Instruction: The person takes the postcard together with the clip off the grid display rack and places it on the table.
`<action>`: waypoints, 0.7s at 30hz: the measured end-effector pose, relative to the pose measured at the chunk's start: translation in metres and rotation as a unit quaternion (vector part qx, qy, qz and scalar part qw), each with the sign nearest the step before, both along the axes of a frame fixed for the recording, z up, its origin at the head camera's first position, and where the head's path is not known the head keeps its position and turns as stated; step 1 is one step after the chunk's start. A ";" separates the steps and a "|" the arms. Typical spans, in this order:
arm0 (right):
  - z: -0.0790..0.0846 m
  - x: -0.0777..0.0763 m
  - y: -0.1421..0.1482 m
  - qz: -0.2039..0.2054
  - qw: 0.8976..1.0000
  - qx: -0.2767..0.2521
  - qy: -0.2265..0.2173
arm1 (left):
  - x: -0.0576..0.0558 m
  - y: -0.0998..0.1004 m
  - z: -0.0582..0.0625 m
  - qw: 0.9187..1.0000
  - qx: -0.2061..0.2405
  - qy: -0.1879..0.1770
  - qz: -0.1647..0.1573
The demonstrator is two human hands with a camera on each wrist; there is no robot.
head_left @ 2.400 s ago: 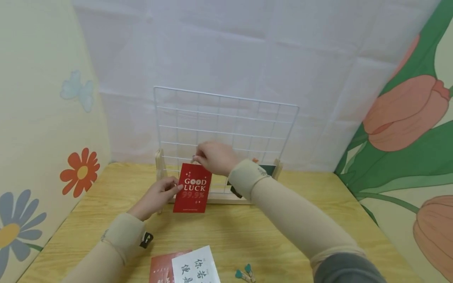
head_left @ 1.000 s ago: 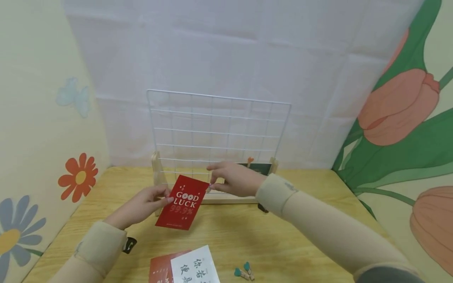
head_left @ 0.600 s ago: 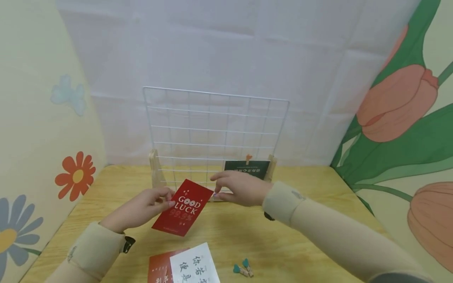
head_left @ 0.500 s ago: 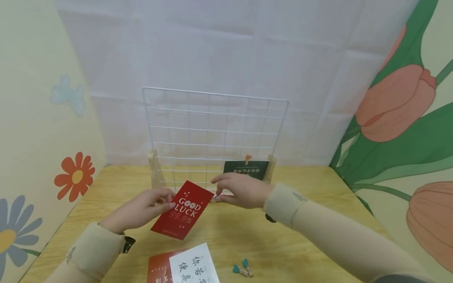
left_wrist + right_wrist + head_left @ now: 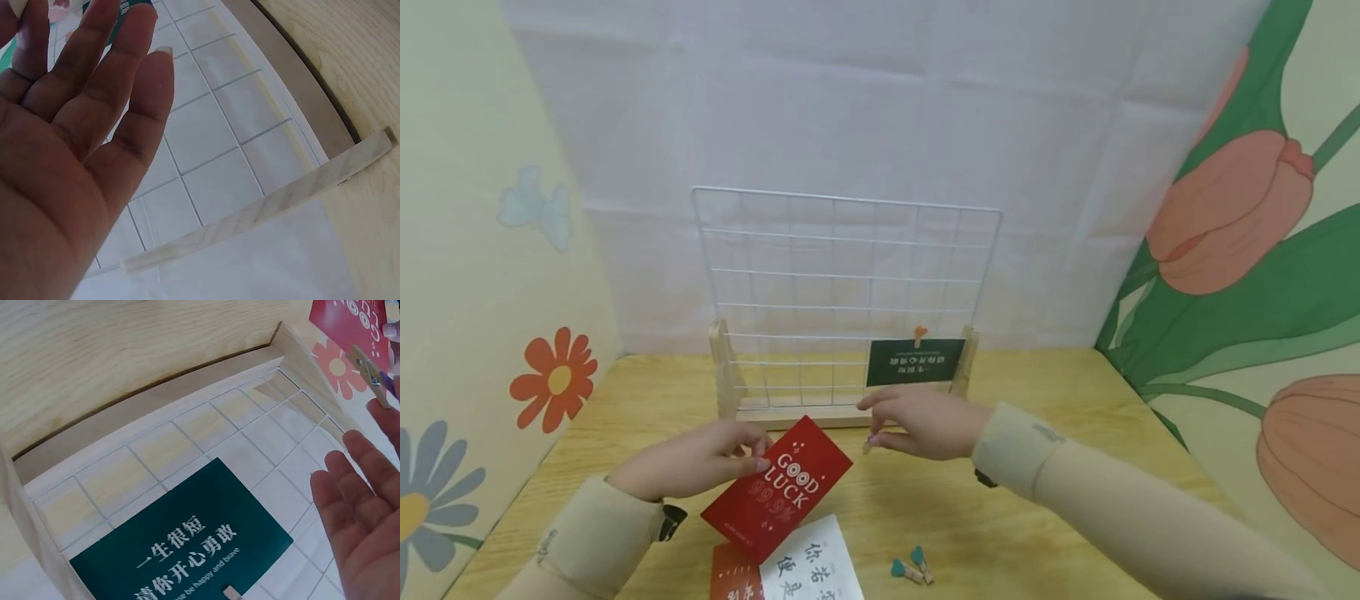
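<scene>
My left hand (image 5: 696, 457) pinches a red "GOOD LUCK" card (image 5: 775, 492) by its upper left edge, thumb in front. The card is tilted and overlaps the papers on the table. A small wooden clothespin (image 5: 362, 364) with a purple end is pinched between thumb and index finger of my right hand (image 5: 936, 423). Its other fingers are spread, to the right of the card and apart from it. Behind both hands stands a white wire grid (image 5: 833, 275) in a wooden base. A dark green card (image 5: 916, 361) hangs low on its right, held by an orange-topped clothespin (image 5: 919, 336).
On the wooden table (image 5: 1037, 467), a white card (image 5: 820, 558) with handwritten-style characters lies over a reddish card (image 5: 733, 575). Two clothespins with teal hearts (image 5: 917, 553) lie to their right. Painted walls stand at both sides, with a white cloth behind.
Both hands have come down and away from the wire grid. The red card has left the grid and tilted over to the right; the right hand with its clothespin has drawn apart from the card.
</scene>
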State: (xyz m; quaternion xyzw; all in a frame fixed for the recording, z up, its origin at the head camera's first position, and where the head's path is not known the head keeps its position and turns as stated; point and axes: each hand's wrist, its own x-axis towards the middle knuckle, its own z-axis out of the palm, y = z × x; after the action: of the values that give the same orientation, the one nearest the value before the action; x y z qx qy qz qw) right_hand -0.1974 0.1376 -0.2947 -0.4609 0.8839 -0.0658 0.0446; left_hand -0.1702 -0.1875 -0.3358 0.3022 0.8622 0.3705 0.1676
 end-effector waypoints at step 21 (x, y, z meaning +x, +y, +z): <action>-0.029 0.008 0.017 0.008 1.000 0.011 -0.022 | 0.002 0.003 -0.018 0.998 -0.066 -0.012 0.006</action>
State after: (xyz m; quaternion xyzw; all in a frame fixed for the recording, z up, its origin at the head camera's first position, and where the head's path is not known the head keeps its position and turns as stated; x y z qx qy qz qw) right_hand -0.1891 0.1542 -0.3234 -0.4657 0.8797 -0.0657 0.0700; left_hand -0.1680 -0.1842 -0.3541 0.2808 0.8843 0.3178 0.1955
